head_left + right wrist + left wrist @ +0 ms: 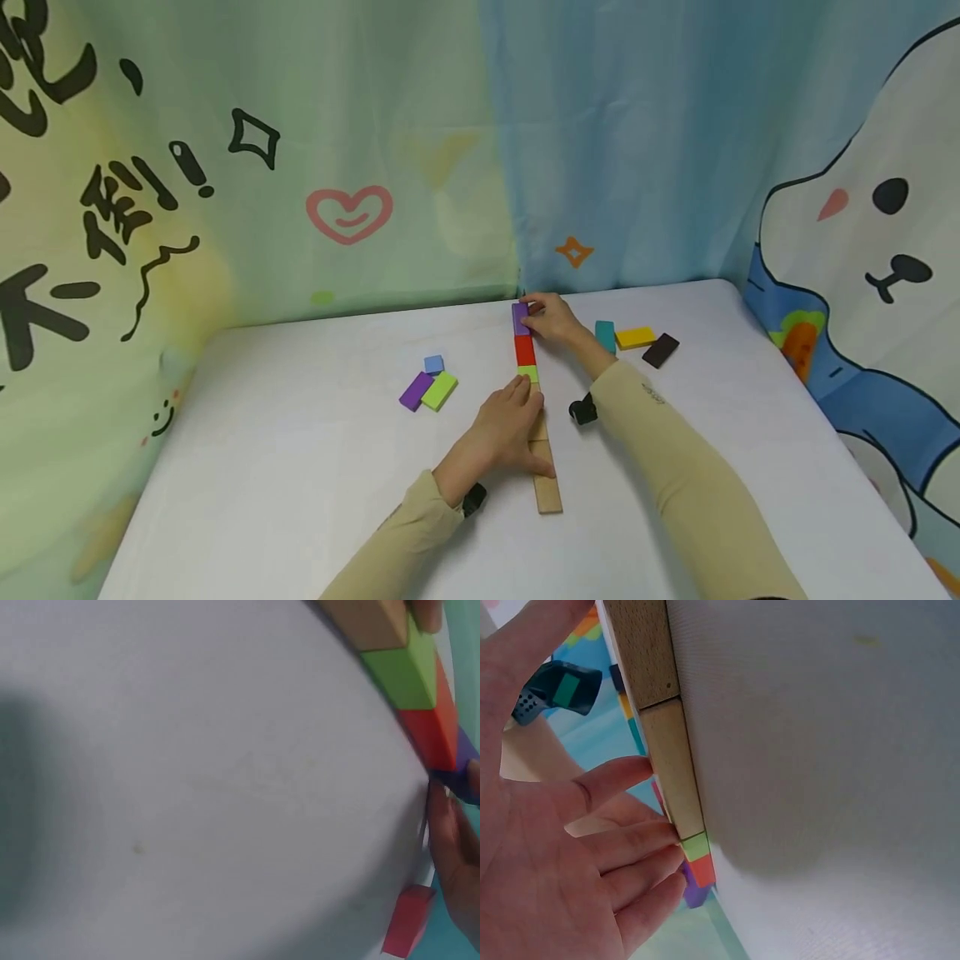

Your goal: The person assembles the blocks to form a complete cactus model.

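A straight row of blocks runs away from me: wooden blocks [549, 493] nearest, a light green block [528, 372], a red block [525, 351], and a purple block [520, 319] at the far end. My right hand [553, 320] pinches that purple block between thumb and fingers. Over the wooden part lies my left hand [504, 427], its thumb toward the near block. The left wrist view shows its fingers [637, 851] fairly straight, their tips touching the wooden blocks [673, 769]. In the right wrist view, a pinkish-red block [409, 921] lies near the right hand.
Left of the row lie a blue block [433, 364], another purple block [416, 391] and another light green block [439, 391]. To the right are a teal block [605, 335], a yellow block [635, 337] and a dark block [661, 351]. A printed curtain [420, 150] stands behind the white table [285, 467].
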Tool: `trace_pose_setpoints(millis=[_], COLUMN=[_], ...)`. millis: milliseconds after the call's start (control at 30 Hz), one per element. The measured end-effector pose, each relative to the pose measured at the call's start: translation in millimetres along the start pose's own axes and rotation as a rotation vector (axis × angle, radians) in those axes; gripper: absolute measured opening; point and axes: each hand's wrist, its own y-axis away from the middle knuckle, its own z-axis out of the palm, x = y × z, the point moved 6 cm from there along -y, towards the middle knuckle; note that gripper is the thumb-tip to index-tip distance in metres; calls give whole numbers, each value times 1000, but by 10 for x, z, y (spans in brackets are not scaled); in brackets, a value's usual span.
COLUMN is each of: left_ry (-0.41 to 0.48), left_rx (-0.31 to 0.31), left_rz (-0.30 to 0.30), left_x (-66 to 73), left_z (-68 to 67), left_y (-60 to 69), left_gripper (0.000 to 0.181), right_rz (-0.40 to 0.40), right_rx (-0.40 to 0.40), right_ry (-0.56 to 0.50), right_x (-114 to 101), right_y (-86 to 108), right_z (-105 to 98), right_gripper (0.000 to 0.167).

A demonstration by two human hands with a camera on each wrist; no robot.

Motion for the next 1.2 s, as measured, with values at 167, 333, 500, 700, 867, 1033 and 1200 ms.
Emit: trace_pose_setpoints(millis=[167,333,500,700,867,1033,1200], left_ry=[0,-21,-63,-97,-118,-100,-63], left_rx=[-15,-33,-26,15,30,-4,-45], left_rz=[3,3,9,27,32,18,6], left_x=[44,114,179,236,273,269,261], left_z=[-11,-18,-29,10,18,39,77], left_y=[2,22,74,185,268,284,286], left_gripper=[96,97,98,98,98,108,114], right_rz=[-32,-80,-67,-53,-59,-81,-32], right_rx=[-57,-110,-150,-213,-233,-83,10], right_ry=[96,95,91,136,157,139,335], right_x=[-8,18,20,-64,-70,-49,30], right_y=[-5,-50,-15,144,210,245,287], right_z=[5,4,3,15,12,-166,-388], right_gripper=[40,38,36,35,35,38,39])
